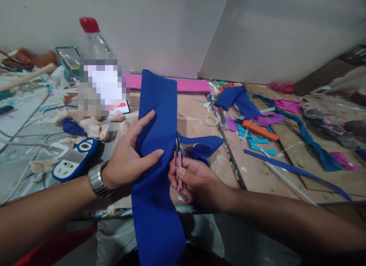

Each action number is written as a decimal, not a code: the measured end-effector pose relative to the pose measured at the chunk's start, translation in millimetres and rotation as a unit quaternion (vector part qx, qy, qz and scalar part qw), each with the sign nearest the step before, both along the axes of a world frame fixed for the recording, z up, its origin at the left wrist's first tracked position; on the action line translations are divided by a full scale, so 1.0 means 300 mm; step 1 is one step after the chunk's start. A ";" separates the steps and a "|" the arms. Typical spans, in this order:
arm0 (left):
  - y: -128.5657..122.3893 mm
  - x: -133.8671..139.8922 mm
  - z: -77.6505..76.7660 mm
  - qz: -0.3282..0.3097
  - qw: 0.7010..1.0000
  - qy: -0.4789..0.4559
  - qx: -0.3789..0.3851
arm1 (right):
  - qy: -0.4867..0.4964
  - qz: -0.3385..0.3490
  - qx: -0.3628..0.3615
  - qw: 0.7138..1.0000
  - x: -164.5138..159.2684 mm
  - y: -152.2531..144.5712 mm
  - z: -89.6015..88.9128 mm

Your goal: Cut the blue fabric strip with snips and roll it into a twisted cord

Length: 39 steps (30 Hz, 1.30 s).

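Note:
A long strip of blue cloth (158,94) runs from the back of the table toward me and hangs over the front edge. My left hand (130,151) rests on its left side, thumb and index finger stretched apart; the other fingers are mostly hidden. At the strip's right edge, my right hand (197,178) grips a small pink-handled cutter (179,170) with a narrow dark blade that touches the cloth edge. Whether it is a knife or scissors I cannot tell. A loose blue scrap (207,144) lies just right of the blade.
Left are a blue-and-white power strip (76,159), cables, crumpled scraps and a red-capped bottle (98,41). Pink sheets (194,85) lie at the back. To the right are a tape roll (211,121), an orange cutter knife (259,130) and a thin blue strip (297,170).

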<state>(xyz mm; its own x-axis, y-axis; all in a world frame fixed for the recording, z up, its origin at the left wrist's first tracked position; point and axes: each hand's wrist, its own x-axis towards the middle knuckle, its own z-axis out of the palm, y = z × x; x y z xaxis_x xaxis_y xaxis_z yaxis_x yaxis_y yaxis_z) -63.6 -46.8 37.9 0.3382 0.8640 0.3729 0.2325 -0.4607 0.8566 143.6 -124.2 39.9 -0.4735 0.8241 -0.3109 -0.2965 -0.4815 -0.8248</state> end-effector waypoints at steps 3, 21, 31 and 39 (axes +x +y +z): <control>-0.002 0.001 -0.001 -0.003 1.000 -0.007 -0.004 | 0.003 -0.004 0.002 1.000 -0.001 0.000 0.000; 0.001 -0.007 -0.011 -0.052 0.998 -0.034 0.012 | 0.061 -0.021 -0.027 0.998 0.003 0.004 0.012; -0.004 -0.009 -0.007 -0.063 0.997 -0.034 -0.026 | 0.084 -0.026 -0.020 0.996 0.008 0.011 0.010; -0.010 -0.005 0.000 -0.058 0.997 -0.037 -0.031 | 0.085 -0.021 -0.027 0.996 0.007 0.010 0.002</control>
<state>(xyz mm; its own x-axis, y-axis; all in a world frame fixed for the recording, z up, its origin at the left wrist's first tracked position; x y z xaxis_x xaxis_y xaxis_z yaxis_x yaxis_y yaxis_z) -65.2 -49.7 37.9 0.4104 0.8432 0.3472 0.1155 -0.4258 0.8974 145.7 -121.3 40.6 -0.4887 0.8286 -0.2731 -0.4510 -0.5079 -0.7339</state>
